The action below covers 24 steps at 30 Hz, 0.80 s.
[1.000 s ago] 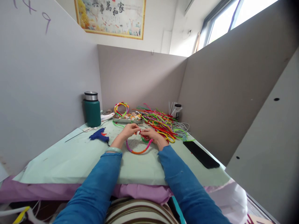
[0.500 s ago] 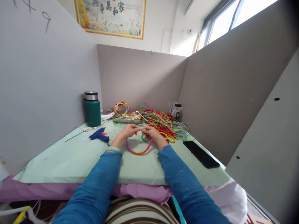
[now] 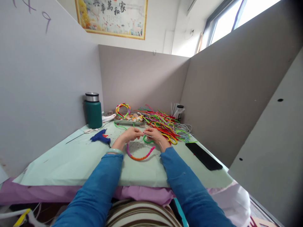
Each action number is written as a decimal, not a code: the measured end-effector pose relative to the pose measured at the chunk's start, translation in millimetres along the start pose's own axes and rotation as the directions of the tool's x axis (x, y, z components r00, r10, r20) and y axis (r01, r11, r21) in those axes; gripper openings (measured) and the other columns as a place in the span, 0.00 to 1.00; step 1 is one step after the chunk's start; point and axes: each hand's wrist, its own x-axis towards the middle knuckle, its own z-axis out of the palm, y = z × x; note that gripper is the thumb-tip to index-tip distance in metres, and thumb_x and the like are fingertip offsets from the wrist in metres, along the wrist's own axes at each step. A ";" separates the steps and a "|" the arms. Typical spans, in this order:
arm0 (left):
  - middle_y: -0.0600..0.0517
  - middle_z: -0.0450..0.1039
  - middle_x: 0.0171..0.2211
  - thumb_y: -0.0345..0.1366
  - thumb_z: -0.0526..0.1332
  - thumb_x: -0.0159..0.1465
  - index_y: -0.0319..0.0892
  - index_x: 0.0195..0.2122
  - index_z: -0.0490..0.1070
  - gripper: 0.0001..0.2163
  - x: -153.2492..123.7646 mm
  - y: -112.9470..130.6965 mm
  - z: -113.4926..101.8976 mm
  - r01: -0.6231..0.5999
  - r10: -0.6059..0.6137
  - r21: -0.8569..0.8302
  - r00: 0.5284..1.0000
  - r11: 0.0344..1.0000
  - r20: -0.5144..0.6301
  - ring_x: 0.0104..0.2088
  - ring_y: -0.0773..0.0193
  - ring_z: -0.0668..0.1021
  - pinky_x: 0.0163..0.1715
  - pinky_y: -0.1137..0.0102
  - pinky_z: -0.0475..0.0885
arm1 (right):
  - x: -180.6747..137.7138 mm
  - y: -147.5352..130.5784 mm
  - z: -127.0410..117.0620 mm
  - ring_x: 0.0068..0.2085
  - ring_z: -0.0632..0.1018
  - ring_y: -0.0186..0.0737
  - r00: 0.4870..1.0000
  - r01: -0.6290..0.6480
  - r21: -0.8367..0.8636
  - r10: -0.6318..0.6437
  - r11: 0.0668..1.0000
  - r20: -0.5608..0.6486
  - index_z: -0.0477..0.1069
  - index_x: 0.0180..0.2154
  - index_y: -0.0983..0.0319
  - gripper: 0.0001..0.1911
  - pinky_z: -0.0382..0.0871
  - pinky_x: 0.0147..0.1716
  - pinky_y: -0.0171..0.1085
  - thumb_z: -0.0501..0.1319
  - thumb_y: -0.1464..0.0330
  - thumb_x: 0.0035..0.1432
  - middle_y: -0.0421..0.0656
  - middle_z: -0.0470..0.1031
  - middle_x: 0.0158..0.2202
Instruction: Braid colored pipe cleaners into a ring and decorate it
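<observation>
A curved headband wrapped in fuzzy purple, orange and pink pipe cleaner hangs low over the table, its pink end free on the right. My left hand is closed in a pinch at the band's upper left end, past the purple stretch. Fingertip to fingertip with it, my right hand is also closed in a pinch. A green pipe cleaner curves out below the right fingers, which appear to grip it. The exact spot where the fingertips meet is too small to make out.
Behind my hands lie a heap of coloured pipe cleaners and a metal tray of small pieces, with finished wrapped hoops. A blue glue gun and green bottle stand left; a black phone-like slab lies right.
The headband has swung slightly down and to the left, its pink end now farther below my right hand. Both hands have shifted only a little and stay pinched together.
</observation>
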 end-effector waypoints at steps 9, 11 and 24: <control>0.58 0.63 0.16 0.53 0.66 0.45 0.40 0.23 0.67 0.20 1.2 -3.3 0.0 0.034 -0.033 -0.006 0.997 0.999 0.073 0.13 0.76 0.56 0.14 0.73 0.48 | 3.9 2.7 0.6 0.22 0.64 0.28 0.993 0.120 -0.153 -0.119 0.981 0.015 0.72 0.27 0.63 0.13 0.55 0.22 0.30 0.67 0.61 0.41 0.37 0.68 0.22; 0.58 0.63 0.16 0.51 0.67 0.45 0.40 0.23 0.66 0.19 0.1 -1.2 0.3 0.047 -0.047 0.002 0.997 0.999 0.068 0.13 0.75 0.56 0.14 0.73 0.48 | 5.5 3.4 1.2 0.22 0.63 0.29 0.989 0.148 -0.185 -0.147 0.971 0.019 0.72 0.27 0.63 0.12 0.55 0.22 0.30 0.67 0.61 0.43 0.37 0.68 0.22; 0.61 0.52 0.16 0.38 0.63 0.52 0.40 0.27 0.65 0.09 4.4 -2.3 2.9 0.196 -0.191 -0.164 0.980 0.967 0.046 0.15 0.75 0.54 0.16 0.73 0.46 | 6.9 3.4 5.4 0.27 0.68 0.32 0.965 0.262 -0.274 -0.252 0.925 0.073 0.74 0.26 0.63 0.10 0.60 0.27 0.32 0.64 0.62 0.46 0.41 0.72 0.26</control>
